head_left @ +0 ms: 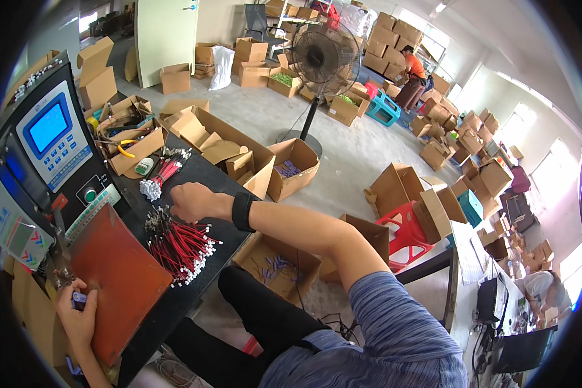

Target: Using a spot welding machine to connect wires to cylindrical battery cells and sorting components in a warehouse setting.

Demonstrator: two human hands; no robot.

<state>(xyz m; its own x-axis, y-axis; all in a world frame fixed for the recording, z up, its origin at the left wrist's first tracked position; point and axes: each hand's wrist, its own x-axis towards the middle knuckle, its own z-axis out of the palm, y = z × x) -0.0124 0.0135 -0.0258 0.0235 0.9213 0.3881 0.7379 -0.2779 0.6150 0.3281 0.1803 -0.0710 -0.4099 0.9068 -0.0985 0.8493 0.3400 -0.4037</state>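
Note:
My left hand [77, 313] is closed around a small blue-purple plastic piece [79, 297], beside the metal tooling [59, 277] of a bench machine [52, 129] with a lit blue screen. A reddish-brown sheet [119, 278] slopes beside that hand. My right hand [193, 202], a black band on its wrist, is curled above the dark bench between two wire bundles. What its fingers hold, if anything, is hidden. Red and black wires with white connectors [181, 249] lie just nearer to me. A smaller bundle of red-pink wires [165, 173] lies beyond the hand.
An open tool box [132, 139] with pliers stands behind the bench. Cardboard boxes [284, 258] holding purple parts sit on the floor beside it. A standing fan [317, 64], red stool [407, 236] and more cartons stand farther off. Another person [412, 77] bends among boxes.

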